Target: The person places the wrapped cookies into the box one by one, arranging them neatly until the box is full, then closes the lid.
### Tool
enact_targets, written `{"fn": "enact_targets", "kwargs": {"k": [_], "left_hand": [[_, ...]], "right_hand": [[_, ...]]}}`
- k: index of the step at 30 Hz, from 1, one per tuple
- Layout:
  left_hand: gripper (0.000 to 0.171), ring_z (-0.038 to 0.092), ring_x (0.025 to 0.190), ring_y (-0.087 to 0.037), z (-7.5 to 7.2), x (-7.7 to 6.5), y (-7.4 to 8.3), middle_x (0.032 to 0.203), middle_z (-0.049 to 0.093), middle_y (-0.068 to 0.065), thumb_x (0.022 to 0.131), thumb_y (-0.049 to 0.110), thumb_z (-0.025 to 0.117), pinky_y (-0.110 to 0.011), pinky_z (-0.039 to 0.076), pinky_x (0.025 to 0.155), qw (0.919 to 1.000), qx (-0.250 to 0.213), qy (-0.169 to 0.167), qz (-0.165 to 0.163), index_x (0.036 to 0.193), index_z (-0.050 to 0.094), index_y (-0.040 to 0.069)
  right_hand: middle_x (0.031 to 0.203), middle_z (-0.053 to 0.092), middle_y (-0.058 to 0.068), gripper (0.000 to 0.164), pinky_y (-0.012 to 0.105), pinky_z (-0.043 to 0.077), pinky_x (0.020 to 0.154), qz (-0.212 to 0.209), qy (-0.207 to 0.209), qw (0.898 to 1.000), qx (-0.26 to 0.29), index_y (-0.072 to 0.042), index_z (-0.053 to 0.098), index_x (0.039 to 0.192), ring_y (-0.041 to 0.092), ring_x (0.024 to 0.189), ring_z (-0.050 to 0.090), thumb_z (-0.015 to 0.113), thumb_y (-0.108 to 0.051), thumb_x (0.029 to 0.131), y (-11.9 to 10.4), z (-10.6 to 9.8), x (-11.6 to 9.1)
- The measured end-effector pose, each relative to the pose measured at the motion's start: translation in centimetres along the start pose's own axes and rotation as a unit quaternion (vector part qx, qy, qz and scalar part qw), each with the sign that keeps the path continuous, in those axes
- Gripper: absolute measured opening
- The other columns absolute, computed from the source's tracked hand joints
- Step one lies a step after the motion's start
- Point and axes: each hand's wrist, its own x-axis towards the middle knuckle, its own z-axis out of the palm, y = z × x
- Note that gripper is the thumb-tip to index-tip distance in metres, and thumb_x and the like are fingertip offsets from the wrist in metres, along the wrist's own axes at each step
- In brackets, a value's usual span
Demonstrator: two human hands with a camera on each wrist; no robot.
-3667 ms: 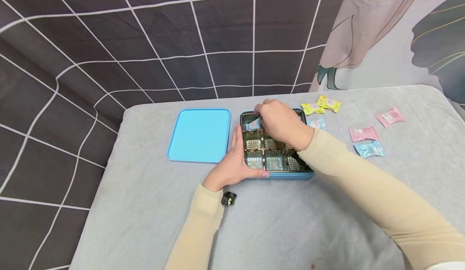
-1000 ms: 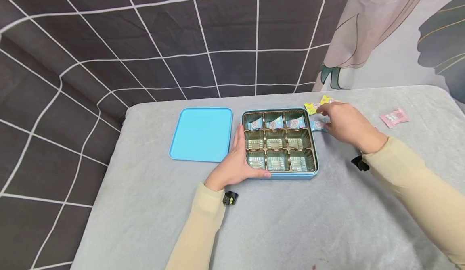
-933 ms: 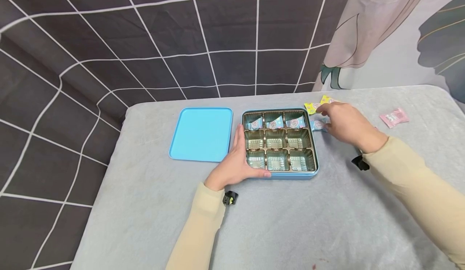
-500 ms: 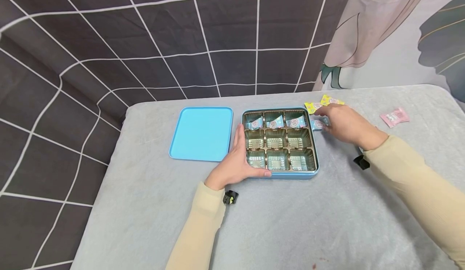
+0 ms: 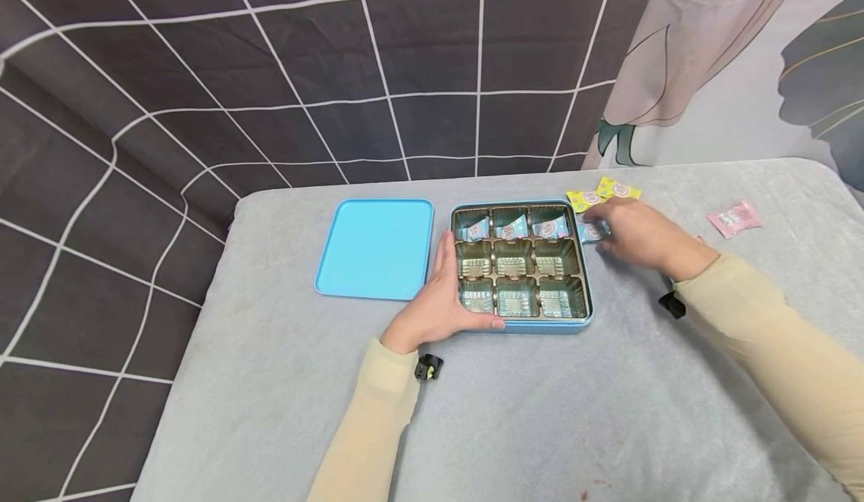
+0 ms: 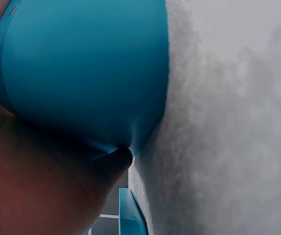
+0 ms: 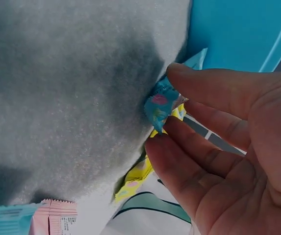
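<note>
A square blue tin with a gold tray of square compartments sits mid-table. In its back row lie three blue wrapped candies, the middle one a wrapped candy. My left hand rests against the tin's near-left corner, fingers straight along the left side, thumb along the front. Just right of the tin, my right hand pinches a blue wrapped candy between thumb and fingertips, low over the cloth. Two yellow wrapped candies lie behind that hand, close to its fingers.
The flat blue lid lies left of the tin. A pink candy is at the far right. Another pink candy and a blue candy lie near my right wrist. A dark checked curtain hangs behind the grey cloth.
My right hand has gone from over the tin's back row to the blue candy at its right, barely shifting in the last second. My left hand has stayed at the tin's corner.
</note>
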Motion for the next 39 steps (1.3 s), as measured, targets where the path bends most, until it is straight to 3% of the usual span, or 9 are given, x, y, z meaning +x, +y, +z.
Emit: {"fn": "enact_targets", "kwargs": {"k": [23,39], "left_hand": [[0.15,-0.015,0.15,-0.013,0.1,0.1,-0.1,0.165,-0.028,-0.003,0.069,0.055,0.09,-0.045,0.017,0.12,1.0,-0.008,-0.002,0.005,0.156,-0.026,0.015],[0.151,-0.013,0.15,-0.015,0.0,0.0,0.0,0.164,-0.028,-0.004,0.068,0.055,0.09,-0.044,0.018,0.12,0.9999,-0.011,-0.003,0.007,0.156,-0.026,0.014]], "right_hand": [[0.109,0.067,0.03,0.037,0.059,0.044,0.097,-0.03,0.034,0.999,-0.005,0.012,0.066,0.11,0.049,0.109,0.06,0.07,0.015,0.074,0.3,1.1,0.0],[0.106,0.068,0.028,0.035,0.06,0.046,0.094,-0.02,0.019,1.0,-0.006,0.012,0.066,0.111,0.048,0.105,0.063,0.066,0.012,0.076,0.2,0.9,0.1]]}}
